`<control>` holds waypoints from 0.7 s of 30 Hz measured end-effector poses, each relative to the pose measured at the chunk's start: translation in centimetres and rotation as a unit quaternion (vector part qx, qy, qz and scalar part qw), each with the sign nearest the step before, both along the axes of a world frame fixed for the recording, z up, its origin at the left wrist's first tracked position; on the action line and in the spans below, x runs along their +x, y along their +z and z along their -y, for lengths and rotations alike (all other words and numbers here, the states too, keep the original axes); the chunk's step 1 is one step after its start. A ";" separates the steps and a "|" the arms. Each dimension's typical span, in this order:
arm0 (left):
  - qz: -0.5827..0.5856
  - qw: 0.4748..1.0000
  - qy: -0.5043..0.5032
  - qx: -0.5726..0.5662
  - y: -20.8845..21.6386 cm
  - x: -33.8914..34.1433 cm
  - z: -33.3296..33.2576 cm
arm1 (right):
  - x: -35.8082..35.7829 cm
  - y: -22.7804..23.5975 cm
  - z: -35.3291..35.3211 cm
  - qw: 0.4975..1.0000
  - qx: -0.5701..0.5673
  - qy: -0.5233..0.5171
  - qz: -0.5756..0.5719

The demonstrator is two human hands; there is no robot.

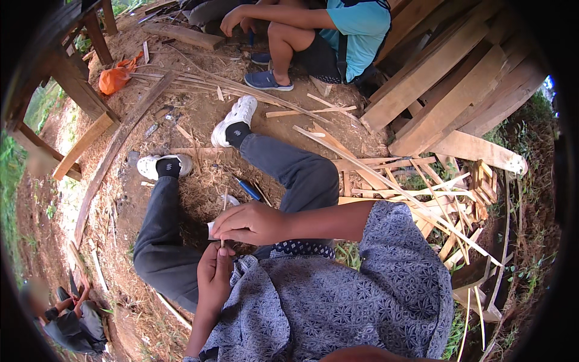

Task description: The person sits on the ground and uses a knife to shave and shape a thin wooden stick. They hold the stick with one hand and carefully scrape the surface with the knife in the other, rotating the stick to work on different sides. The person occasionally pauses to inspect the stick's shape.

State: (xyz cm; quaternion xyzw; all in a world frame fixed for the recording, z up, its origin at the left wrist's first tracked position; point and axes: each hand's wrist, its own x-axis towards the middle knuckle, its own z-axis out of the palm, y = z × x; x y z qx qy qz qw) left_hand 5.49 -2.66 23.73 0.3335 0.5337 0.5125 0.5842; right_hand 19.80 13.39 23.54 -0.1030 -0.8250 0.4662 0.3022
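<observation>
I sit on the ground with my legs bent in front of me. My left hand is closed, thumb and fingers pinching the lower end of a thin wooden stick. Just above it, my right hand closes round the same stick, whose thin tip rises past the fingers. A small white piece, perhaps paper or sandpaper, shows at the right hand's fingertips; how it is held is hidden. Between my legs, beyond the hands, lies a blue-handled tool. A small whitish scrap is close by it.
Split wood strips are heaped at my right, below leaning planks. A long board and an orange bag lie ahead to the left. One person sits ahead; another person sits at the far lower left.
</observation>
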 end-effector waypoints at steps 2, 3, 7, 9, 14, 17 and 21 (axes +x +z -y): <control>-0.001 1.000 -0.004 -0.005 0.1 0.2 0.4 | -0.1 0.4 -2.3 0.997 -0.021 -0.071 0.030; 0.010 1.000 -0.001 0.003 0.0 0.2 0.3 | 0.0 0.5 -1.9 0.998 -0.009 -0.051 0.028; -0.020 1.000 -0.017 -0.005 0.0 -0.1 0.1 | 0.3 0.3 0.5 0.999 0.021 0.026 0.025; 0.000 1.000 -0.012 -0.017 0.4 0.0 0.1 | 0.1 0.6 -2.6 0.998 0.027 -0.043 0.037; 0.020 0.998 -0.037 -0.044 0.8 -0.4 0.1 | 0.6 0.5 -0.5 0.998 0.020 0.037 0.048; 0.080 0.995 -0.021 -0.053 1.5 -0.7 -0.1 | 0.4 0.7 -3.9 0.998 0.030 -0.024 0.050; 0.100 0.994 -0.007 -0.052 1.5 -0.4 -0.1 | 0.2 1.3 -1.7 0.999 0.027 0.024 0.035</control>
